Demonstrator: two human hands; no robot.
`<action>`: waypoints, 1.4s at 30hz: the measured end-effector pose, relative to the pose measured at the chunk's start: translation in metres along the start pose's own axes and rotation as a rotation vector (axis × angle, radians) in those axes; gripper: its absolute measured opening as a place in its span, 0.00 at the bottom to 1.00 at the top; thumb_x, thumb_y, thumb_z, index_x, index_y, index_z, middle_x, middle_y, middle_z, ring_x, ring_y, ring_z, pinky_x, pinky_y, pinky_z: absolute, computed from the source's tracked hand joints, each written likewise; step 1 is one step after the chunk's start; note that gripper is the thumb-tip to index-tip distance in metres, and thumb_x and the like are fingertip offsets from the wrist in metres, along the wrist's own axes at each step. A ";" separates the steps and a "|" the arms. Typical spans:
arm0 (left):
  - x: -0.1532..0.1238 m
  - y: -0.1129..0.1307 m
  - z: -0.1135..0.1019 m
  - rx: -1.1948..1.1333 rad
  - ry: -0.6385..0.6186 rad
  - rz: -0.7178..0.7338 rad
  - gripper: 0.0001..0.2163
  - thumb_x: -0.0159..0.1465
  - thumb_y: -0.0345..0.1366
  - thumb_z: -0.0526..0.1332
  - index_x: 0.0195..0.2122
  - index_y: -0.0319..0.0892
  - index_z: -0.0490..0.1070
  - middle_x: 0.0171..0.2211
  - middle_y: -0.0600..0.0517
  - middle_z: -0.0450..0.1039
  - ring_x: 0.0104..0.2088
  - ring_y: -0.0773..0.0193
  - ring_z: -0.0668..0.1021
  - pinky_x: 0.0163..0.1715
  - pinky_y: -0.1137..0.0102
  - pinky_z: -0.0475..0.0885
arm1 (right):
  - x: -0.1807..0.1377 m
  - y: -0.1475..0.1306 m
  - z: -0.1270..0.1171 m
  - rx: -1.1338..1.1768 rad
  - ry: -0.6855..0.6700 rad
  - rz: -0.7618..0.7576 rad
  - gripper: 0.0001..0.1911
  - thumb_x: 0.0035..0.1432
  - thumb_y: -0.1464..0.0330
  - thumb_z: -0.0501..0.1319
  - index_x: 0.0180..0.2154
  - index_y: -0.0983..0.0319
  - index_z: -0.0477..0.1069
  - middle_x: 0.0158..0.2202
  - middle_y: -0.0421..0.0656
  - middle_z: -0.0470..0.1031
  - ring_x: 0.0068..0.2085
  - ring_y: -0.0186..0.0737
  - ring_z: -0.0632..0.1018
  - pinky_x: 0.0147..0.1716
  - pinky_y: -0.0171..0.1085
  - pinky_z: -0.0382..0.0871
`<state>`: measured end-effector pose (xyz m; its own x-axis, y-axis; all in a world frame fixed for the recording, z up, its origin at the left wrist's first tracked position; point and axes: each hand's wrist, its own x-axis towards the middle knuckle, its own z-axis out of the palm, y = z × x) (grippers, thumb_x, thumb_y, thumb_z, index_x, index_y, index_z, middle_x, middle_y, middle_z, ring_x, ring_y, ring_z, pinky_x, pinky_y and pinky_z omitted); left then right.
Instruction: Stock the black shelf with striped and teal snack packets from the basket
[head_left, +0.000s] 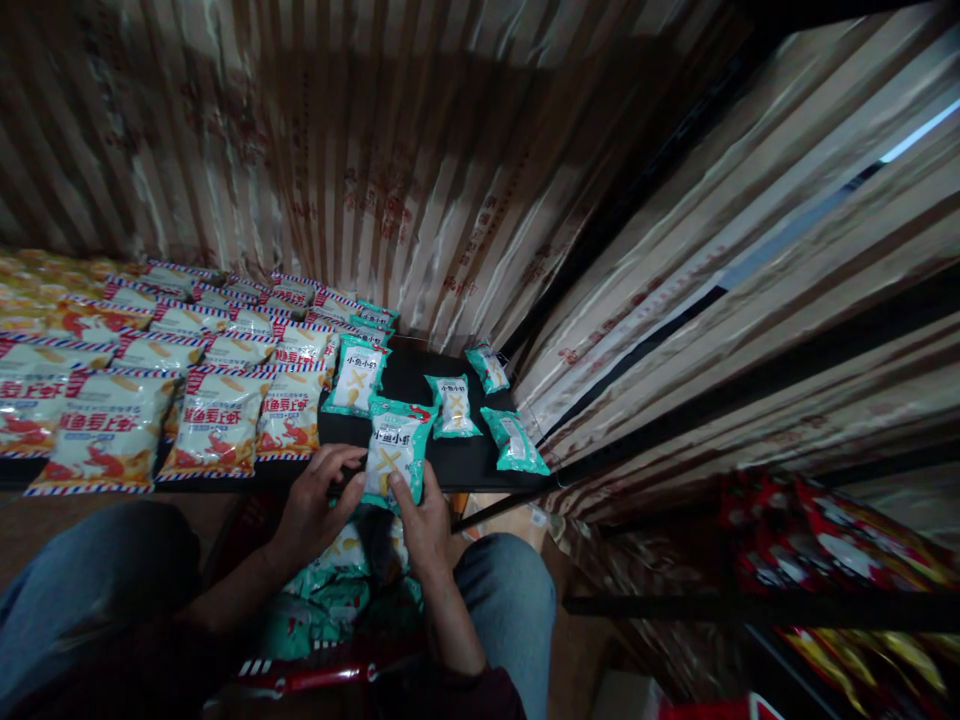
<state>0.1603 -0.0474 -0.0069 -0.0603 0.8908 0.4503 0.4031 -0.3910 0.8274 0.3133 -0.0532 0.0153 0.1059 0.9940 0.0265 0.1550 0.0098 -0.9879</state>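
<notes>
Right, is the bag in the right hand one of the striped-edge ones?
No, the right hand grips a teal-edged bag, while the striped-edge bags are on the black shelf.

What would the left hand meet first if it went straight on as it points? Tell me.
Most likely the teal snack bag held in the right hand. The left hand is right by its left edge; whether they already touch is unclear.

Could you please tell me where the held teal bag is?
In the head view, the held teal bag is below and left of centre, by the front edge of the black shelf, gripped by the right hand, with the left hand close beside it.
</notes>
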 end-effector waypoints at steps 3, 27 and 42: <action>-0.003 0.007 0.000 -0.021 -0.080 0.010 0.14 0.63 0.38 0.56 0.50 0.44 0.68 0.46 0.47 0.71 0.40 0.64 0.76 0.35 0.69 0.74 | -0.001 -0.001 0.003 -0.072 0.009 -0.017 0.23 0.57 0.57 0.60 0.50 0.62 0.69 0.42 0.44 0.79 0.42 0.43 0.79 0.42 0.37 0.73; -0.011 -0.014 -0.008 -0.454 -0.022 -0.493 0.20 0.46 0.51 0.66 0.37 0.47 0.76 0.43 0.46 0.77 0.51 0.45 0.73 0.53 0.50 0.67 | -0.021 0.002 0.018 -0.472 -0.001 -0.506 0.18 0.62 0.64 0.55 0.52 0.58 0.70 0.54 0.48 0.69 0.55 0.47 0.69 0.54 0.49 0.64; 0.005 0.002 0.003 -0.916 -0.071 -0.635 0.30 0.58 0.55 0.55 0.58 0.44 0.64 0.53 0.47 0.72 0.57 0.51 0.70 0.54 0.57 0.68 | -0.013 0.006 0.026 -0.462 -0.055 -0.416 0.36 0.55 0.57 0.61 0.61 0.65 0.58 0.61 0.56 0.61 0.61 0.53 0.64 0.58 0.51 0.62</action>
<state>0.1636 -0.0429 -0.0035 0.0476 0.9892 -0.1385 -0.5092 0.1433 0.8487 0.2876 -0.0631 0.0051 -0.1034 0.9212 0.3752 0.5825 0.3619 -0.7279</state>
